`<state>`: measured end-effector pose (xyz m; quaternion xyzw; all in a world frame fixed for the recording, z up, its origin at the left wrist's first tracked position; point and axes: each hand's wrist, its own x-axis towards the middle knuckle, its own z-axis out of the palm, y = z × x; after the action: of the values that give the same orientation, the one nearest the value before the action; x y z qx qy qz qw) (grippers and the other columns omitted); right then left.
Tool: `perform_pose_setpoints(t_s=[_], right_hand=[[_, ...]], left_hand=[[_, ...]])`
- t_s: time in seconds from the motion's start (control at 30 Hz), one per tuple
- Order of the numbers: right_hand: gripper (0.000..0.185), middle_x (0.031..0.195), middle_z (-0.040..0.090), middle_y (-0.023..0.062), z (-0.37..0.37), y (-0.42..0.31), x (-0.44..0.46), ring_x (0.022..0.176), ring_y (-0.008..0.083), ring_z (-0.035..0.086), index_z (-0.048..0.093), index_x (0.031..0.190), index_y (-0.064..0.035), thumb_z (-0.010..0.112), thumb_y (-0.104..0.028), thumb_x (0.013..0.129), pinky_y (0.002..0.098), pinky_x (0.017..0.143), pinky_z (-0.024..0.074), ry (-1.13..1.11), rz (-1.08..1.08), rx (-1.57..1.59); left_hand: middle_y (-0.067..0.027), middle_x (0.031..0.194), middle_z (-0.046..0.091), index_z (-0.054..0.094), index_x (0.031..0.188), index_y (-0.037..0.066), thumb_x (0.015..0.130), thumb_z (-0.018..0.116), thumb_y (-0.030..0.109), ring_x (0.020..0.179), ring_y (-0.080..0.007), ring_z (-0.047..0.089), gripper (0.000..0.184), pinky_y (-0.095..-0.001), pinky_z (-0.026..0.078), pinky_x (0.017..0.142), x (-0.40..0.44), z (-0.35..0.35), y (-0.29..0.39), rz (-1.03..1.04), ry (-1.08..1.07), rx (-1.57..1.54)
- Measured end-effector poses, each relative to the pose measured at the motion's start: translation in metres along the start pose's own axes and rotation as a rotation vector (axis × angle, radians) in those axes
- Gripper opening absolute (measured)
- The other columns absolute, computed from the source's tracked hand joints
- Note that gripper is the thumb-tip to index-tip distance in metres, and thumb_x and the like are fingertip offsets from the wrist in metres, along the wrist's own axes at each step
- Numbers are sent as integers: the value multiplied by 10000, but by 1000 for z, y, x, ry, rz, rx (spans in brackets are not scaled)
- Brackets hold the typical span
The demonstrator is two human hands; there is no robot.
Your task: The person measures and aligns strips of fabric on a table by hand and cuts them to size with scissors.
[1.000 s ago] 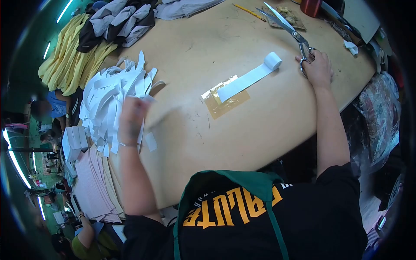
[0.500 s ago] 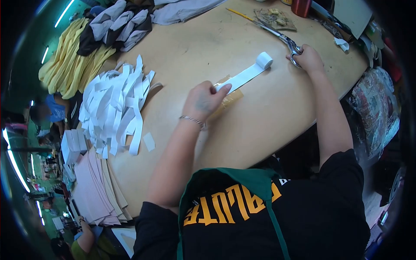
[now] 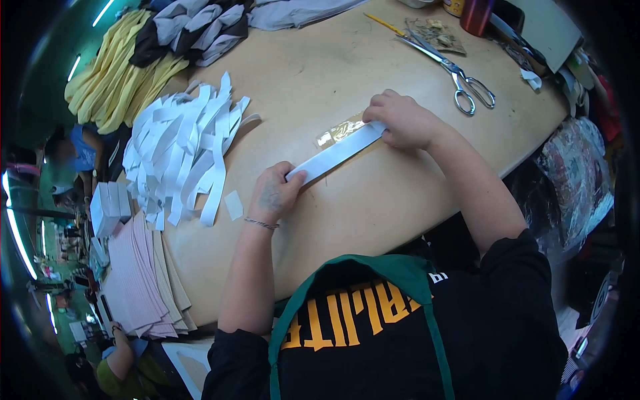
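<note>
A flat white band [image 3: 337, 155], which looks like elastic, is stretched slantwise between my hands. My left hand [image 3: 277, 192] pinches its near left end between thumb and fingers. Closed over the other end is my right hand [image 3: 403, 121], and the roll seen earlier is hidden there. Under the band, a brown patch of shiny tape [image 3: 341, 131] is stuck to the table [image 3: 353, 213]. Metal scissors [image 3: 460, 77] lie beyond my right hand, handles toward me, with no hand on them.
A heap of cut white strips [image 3: 177, 150] lies to the left, near yellow cloth [image 3: 107, 73] and grey-black cloth [image 3: 193, 30]. Pink sheets [image 3: 133, 273] are stacked at the left edge. A pencil [image 3: 385, 24] and a red tumbler [image 3: 477, 17] are at the back. Other people sit at far left.
My right hand has let go of the scissors, now on the table, and moved left onto the band's roll end. My left hand has drawn the band's other end toward the lower left.
</note>
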<state>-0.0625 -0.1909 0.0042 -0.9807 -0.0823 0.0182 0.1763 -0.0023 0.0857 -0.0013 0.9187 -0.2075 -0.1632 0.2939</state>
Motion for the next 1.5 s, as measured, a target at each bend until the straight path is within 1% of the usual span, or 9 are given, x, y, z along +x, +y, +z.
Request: perform_pose_setpoints(t_s=[0.1,0.3,0.47,0.63,0.83,1.03,1.13,1.33,1.5], right_hand=[[330,1034,553,89,5,19,-3,1060,285,490,569,1005,-64,589,10,685,353,907,423,117,28,300],[368,1072,544,92,-5,59,-43,1081,301,491,551,1027,-86,572,28,677,354,909,423,291,263,86],[186,1223,522,87,5,-9,-25,1153,299,467,621,900,-94,643,-86,716,384,945,410,468,-110,-7],[96,1170,562,115,19,29,-14,1114,308,497,638,818,-88,657,-120,729,394,938,417,414,-45,-80],[122,1073,606,119,-8,32,-24,1046,318,534,631,824,-84,674,-79,710,399,912,431,644,82,-173],[176,1047,615,65,66,-110,48,980,273,548,660,893,-89,718,-118,730,356,849,459,287,-452,331],[178,1014,614,49,97,-127,73,936,255,539,675,922,-139,689,-155,746,365,808,461,271,-486,285],[210,1071,559,22,96,-149,81,1022,235,485,673,1001,-194,613,-152,804,401,853,409,147,-460,159],[233,1111,547,25,102,-164,94,1048,236,469,658,1040,-186,580,-148,824,412,873,400,93,-508,98]], left_hand=[[-30,588,554,619,753,2,827,610,266,538,-92,492,275,-248,391,517,-11,-18,-26,-101,-3,-135],[-33,570,539,604,732,6,814,613,262,519,-100,489,269,-256,387,499,-20,-29,-48,-182,-52,-173],[-40,570,550,603,728,2,805,612,263,517,-102,499,272,-261,394,500,-18,-30,-45,-198,-63,-185],[-122,619,582,616,765,-32,775,616,278,568,-191,553,310,-310,438,569,-18,-36,-54,-164,-18,-71],[-201,705,614,635,815,-46,755,607,289,666,-294,602,341,-360,465,645,-17,-37,-49,-139,-29,17],[-168,707,623,635,800,-19,773,627,299,676,-256,607,320,-337,468,639,-24,-35,-56,-117,70,-2],[-99,663,615,630,823,-13,817,646,229,649,-144,590,243,-261,455,604,-39,-31,-71,-171,215,-190],[-94,870,605,637,862,6,819,625,97,793,-192,587,102,-301,473,676,-78,-18,-115,86,637,-153],[-66,940,600,647,880,58,776,653,87,932,-257,553,108,-359,456,779,-83,-15,-108,195,682,143]])
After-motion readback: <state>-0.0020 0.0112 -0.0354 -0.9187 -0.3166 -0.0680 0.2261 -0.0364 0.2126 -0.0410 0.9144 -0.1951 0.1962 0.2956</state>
